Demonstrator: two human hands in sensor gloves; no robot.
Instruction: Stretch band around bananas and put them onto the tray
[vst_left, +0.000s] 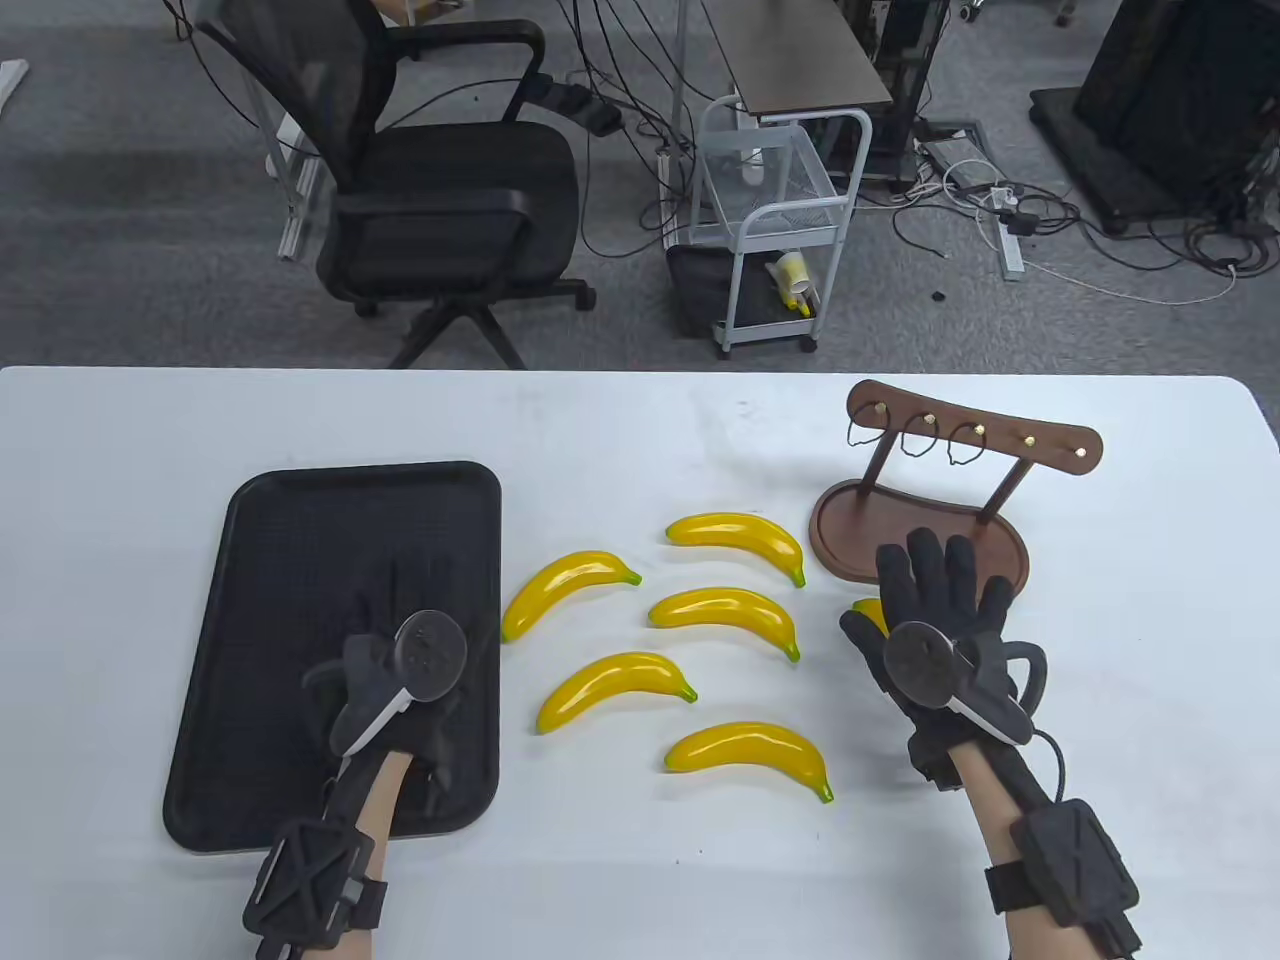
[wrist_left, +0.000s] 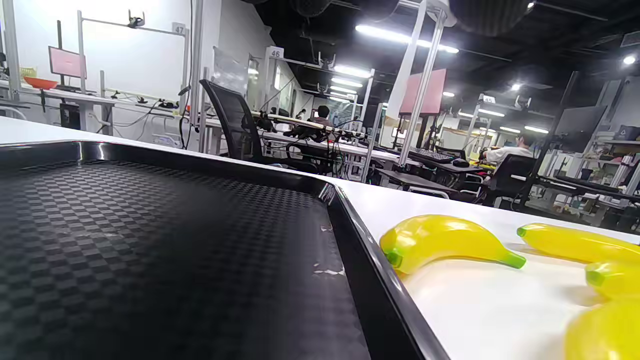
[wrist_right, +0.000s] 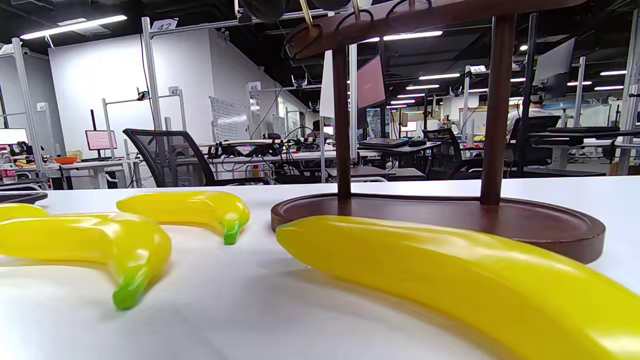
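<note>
Yellow bananas lie scattered across the white table (vst_left: 1130, 620), five of them in plain sight between the black tray (vst_left: 300, 520) and the wooden rack (vst_left: 975, 435). One (vst_left: 565, 592) sits just beside the tray's right edge, another (vst_left: 738, 537) is up near the rack's base, a third (vst_left: 725, 612) is in the middle, and two more (vst_left: 612, 690) (vst_left: 748, 752) are nearer the person. A sixth banana (vst_left: 870, 612) peeks out from under the right hand (vst_left: 935, 620), and in the right wrist view it fills the foreground, just in front of the rack's oval base.

That right hand hovers flat, fingers spread and straight, over the hidden banana; whether it touches the fruit I cannot tell. The left hand (vst_left: 410, 640) is over the tray, fingers stretched forward and gripping nothing.

Up on the rack, three dark bands (vst_left: 915, 440) hang from the brass pegs at its left end. No banana is on the tray, and none wears a band.

Beyond the table stand a black office chair (vst_left: 440, 200) and a small white cart (vst_left: 775, 220).
</note>
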